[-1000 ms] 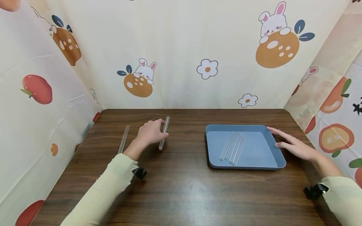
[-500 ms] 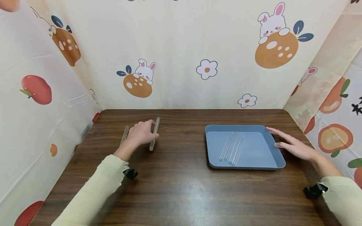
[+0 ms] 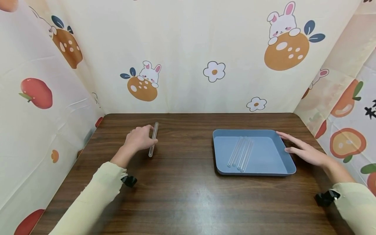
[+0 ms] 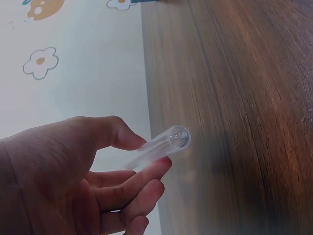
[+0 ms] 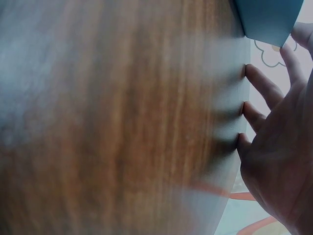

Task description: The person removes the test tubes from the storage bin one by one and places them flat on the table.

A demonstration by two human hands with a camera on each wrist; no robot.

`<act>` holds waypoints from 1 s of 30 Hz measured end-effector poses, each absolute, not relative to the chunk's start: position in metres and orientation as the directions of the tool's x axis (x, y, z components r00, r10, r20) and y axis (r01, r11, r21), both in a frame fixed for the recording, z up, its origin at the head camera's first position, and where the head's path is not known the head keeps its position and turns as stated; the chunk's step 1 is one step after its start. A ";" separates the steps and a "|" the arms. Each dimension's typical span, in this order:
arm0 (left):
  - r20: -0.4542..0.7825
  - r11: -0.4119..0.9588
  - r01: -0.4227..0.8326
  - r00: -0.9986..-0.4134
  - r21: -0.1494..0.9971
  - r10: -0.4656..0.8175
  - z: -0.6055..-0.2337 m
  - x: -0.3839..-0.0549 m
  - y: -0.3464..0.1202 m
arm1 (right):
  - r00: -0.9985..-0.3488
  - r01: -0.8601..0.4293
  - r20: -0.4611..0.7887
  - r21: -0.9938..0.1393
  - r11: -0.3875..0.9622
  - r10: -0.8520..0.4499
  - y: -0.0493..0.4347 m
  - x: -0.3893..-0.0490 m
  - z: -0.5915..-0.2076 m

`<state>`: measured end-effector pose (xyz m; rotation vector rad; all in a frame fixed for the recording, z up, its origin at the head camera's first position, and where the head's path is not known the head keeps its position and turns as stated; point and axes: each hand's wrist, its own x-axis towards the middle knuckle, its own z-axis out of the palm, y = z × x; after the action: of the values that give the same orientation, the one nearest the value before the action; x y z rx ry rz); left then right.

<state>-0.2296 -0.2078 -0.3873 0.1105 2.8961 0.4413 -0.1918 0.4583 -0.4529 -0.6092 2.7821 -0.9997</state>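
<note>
In the head view, a clear test tube [image 3: 155, 129] is pinched between the thumb and fingers of my left hand [image 3: 139, 138], over the left part of the table. Seen from the left wrist, the rounded end of the tube [image 4: 179, 137] points toward the camera. My right hand [image 3: 306, 155] lies with fingers spread at the right side of a blue tray [image 3: 270, 156], index finger and thumb at its rim. In the right wrist view, other fingertips [image 5: 248, 71] touch the tabletop. Inside the tray, several clear test tubes [image 3: 248, 156] lie side by side, slanted.
A dark wood-grain table [image 3: 188, 195] spans the workspace. Behind it hangs a pale curtain [image 3: 185, 42] printed with rabbits, fruit and flowers, with matching cloth on both sides. A black device [image 3: 129, 180] sits at the left wrist, another [image 3: 326, 198] at the right.
My left hand has moved left with the test tube. The single tube lying on the left of the table is now hidden behind that hand and arm. My right hand and the tray stay in place.
</note>
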 end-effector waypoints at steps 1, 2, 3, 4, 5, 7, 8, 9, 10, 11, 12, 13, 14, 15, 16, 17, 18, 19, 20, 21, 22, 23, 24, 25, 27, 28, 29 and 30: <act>-0.199 0.952 0.037 -0.975 0.305 0.102 -0.387 -0.229 -0.210 | -0.911 -0.330 0.020 -0.633 0.700 -0.411 0.458 -0.192 -0.453; -0.203 0.951 0.033 -0.974 0.308 0.100 -0.387 -0.229 -0.212 | -0.911 -0.330 0.020 -0.633 0.700 -0.411 0.458 -0.192 -0.452; -0.207 0.951 0.029 -0.974 0.307 0.097 -0.387 -0.229 -0.215 | -0.911 -0.330 0.019 -0.633 0.701 -0.411 0.458 -0.192 -0.452; -0.210 0.952 0.027 -0.973 0.305 0.094 -0.388 -0.229 -0.216 | -0.911 -0.329 0.019 -0.633 0.701 -0.411 0.458 -0.192 -0.452; -0.214 0.952 0.024 -0.972 0.305 0.093 -0.388 -0.230 -0.219 | -0.911 -0.330 0.019 -0.633 0.700 -0.412 0.458 -0.192 -0.452; -0.221 0.953 0.016 -0.971 0.302 0.086 -0.388 -0.230 -0.223 | -0.911 -0.329 0.018 -0.633 0.701 -0.411 0.458 -0.192 -0.451; -0.225 0.953 0.011 -0.971 0.302 0.083 -0.388 -0.229 -0.224 | -0.911 -0.329 0.018 -0.633 0.701 -0.412 0.458 -0.192 -0.451; -0.230 0.953 0.008 -0.970 0.302 0.081 -0.388 -0.229 -0.226 | -0.910 -0.330 0.018 -0.633 0.700 -0.413 0.458 -0.192 -0.451; -0.234 0.953 0.004 -0.969 0.302 0.078 -0.388 -0.229 -0.228 | -0.910 -0.331 0.018 -0.633 0.700 -0.414 0.458 -0.192 -0.452; -0.239 0.953 0.000 -0.968 0.303 0.076 -0.388 -0.228 -0.230 | -0.910 -0.332 0.019 -0.634 0.699 -0.415 0.458 -0.192 -0.452; -0.242 0.953 -0.005 -0.967 0.303 0.073 -0.388 -0.228 -0.231 | -0.909 -0.333 0.020 -0.633 0.699 -0.416 0.458 -0.192 -0.452; -0.246 0.953 -0.008 -0.967 0.303 0.070 -0.388 -0.227 -0.232 | -0.909 -0.334 0.020 -0.633 0.699 -0.416 0.458 -0.193 -0.452; -0.249 0.953 -0.009 -0.966 0.303 0.070 -0.387 -0.227 -0.234 | -0.909 -0.335 0.021 -0.632 0.699 -0.417 0.458 -0.193 -0.452; -0.250 0.954 -0.011 -0.966 0.301 0.068 -0.387 -0.226 -0.235 | -0.909 -0.334 0.020 -0.632 0.700 -0.416 0.459 -0.193 -0.453; -0.251 0.955 -0.013 -0.966 0.296 0.064 -0.387 -0.226 -0.237 | -0.909 -0.334 0.020 -0.631 0.700 -0.416 0.459 -0.193 -0.453; -0.253 0.956 -0.016 -0.966 0.293 0.062 -0.387 -0.225 -0.238 | -0.910 -0.333 0.020 -0.631 0.701 -0.415 0.458 -0.193 -0.453; -0.255 0.957 -0.017 -0.965 0.289 0.060 -0.387 -0.225 -0.239 | -0.910 -0.333 0.020 -0.630 0.701 -0.415 0.458 -0.193 -0.453; -0.256 0.959 -0.017 -0.965 0.282 0.058 -0.388 -0.225 -0.240 | -0.910 -0.334 0.021 -0.630 0.701 -0.415 0.458 -0.193 -0.453; -0.258 0.961 -0.017 -0.965 0.275 0.057 -0.388 -0.225 -0.241 | -0.909 -0.334 0.021 -0.631 0.700 -0.415 0.458 -0.193 -0.454; -0.260 0.963 -0.020 -0.964 0.270 0.053 -0.388 -0.225 -0.242 | -0.909 -0.335 0.022 -0.632 0.699 -0.417 0.458 -0.192 -0.454; -0.265 0.963 -0.021 -0.963 0.268 0.053 -0.388 -0.225 -0.243 | -0.908 -0.338 0.024 -0.633 0.696 -0.419 0.458 -0.192 -0.454; -0.269 0.964 -0.021 -0.962 0.265 0.053 -0.388 -0.225 -0.244 | -0.907 -0.340 0.026 -0.634 0.694 -0.420 0.458 -0.192 -0.454; -0.271 0.965 -0.021 -0.961 0.262 0.052 -0.388 -0.224 -0.244 | -0.906 -0.343 0.029 -0.636 0.691 -0.423 0.458 -0.192 -0.454; -0.273 0.966 -0.021 -0.961 0.258 0.052 -0.388 -0.224 -0.245 | -0.905 -0.345 0.031 -0.637 0.689 -0.425 0.458 -0.192 -0.454; -0.278 0.967 -0.022 -0.959 0.254 0.051 -0.388 -0.223 -0.246 | -0.902 -0.352 0.038 -0.640 0.683 -0.429 0.458 -0.191 -0.454; -0.282 0.968 -0.022 -0.958 0.251 0.051 -0.388 -0.223 -0.247 | -0.902 -0.354 0.041 -0.640 0.681 -0.431 0.458 -0.192 -0.455; -0.284 0.969 -0.021 -0.958 0.244 0.051 -0.388 -0.222 -0.248 | -0.901 -0.355 0.042 -0.641 0.680 -0.431 0.458 -0.192 -0.455; -0.286 0.971 -0.022 -0.957 0.238 0.049 -0.388 -0.222 -0.248 | -0.901 -0.356 0.042 -0.642 0.679 -0.432 0.458 -0.192 -0.455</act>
<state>-0.2224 -0.2482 -0.3876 0.0200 2.8263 0.3455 -0.1916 0.4581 -0.4549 -0.6535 2.7745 -1.0245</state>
